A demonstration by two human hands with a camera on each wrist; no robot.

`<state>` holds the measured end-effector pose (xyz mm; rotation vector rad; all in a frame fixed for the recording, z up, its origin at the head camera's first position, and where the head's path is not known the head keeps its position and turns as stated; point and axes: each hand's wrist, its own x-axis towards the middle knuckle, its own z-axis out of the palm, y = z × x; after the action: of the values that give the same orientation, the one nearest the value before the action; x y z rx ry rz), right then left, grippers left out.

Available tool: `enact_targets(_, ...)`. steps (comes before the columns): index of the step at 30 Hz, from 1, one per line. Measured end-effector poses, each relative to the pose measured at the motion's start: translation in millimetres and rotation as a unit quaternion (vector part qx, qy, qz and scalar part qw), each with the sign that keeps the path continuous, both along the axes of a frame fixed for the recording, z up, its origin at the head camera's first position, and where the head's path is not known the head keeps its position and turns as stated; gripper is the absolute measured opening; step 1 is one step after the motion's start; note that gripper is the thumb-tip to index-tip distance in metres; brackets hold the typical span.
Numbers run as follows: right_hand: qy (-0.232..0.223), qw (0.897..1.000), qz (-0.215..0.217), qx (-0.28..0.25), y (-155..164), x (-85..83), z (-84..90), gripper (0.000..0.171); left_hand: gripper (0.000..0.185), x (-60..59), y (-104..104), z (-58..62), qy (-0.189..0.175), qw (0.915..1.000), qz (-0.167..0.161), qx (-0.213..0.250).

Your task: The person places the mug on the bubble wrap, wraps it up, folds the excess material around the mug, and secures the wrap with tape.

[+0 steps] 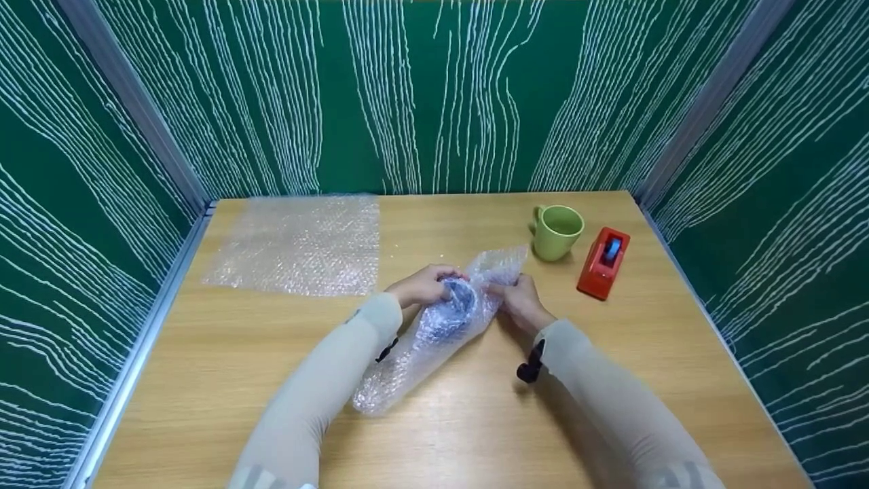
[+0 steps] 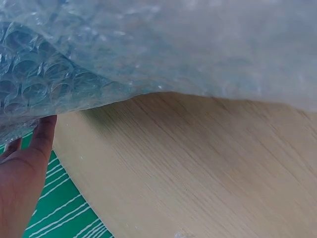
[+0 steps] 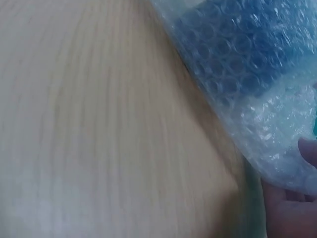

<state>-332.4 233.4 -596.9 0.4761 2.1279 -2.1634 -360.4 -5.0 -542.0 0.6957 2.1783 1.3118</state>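
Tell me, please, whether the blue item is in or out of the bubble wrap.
In, at least mostly: the blue item shows through the bubble wrap over it.

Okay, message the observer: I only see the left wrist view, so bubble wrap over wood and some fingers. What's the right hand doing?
Observer: The right hand pinches the bubble wrap near one end.
Operator: Any tape around?
Observer: Yes, a red tape dispenser is on the table, off to the right.
Operator: Anything else on the left?
Observer: A separate bubble-wrap sheet lies spread flat at the far left.
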Motion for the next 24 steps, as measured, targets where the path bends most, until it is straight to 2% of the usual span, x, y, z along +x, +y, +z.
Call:
enact_targets(3, 0.022, 0.999, -0.014, 0.023, -1.5, 3.7, 2.3, 0.033, 0.061, 0.0, 1.0, -0.9, 0.002, 1.0, 0.0, -0.004)
enact_targets(8, 0.054, 0.995, -0.032, 0.079, -2.3, 11.4, 10.5, 0.03, 0.058, 0.4, 2.0, -1.1, 0.002, 1.0, 0.004, -0.003)
enact_targets(13, 0.096, 0.991, -0.031, 0.085, -6.4, 18.1, 18.4, 0.034, 0.055, -0.7, 2.3, -3.5, 0.015, 0.9999, 0.002, 0.002)
enact_targets(17, 0.126, 0.988, -0.02, 0.091, -12.7, 23.4, 26.9, 0.038, 0.055, -1.7, 2.5, -5.0, 0.022, 0.9998, -0.001, 0.002)
enact_targets(24, 0.15, 0.981, 0.024, 0.118, -21.2, 32.2, 35.6, 0.029, 0.066, -1.1, 3.1, -6.4, 0.006, 0.9994, 0.016, 0.031)
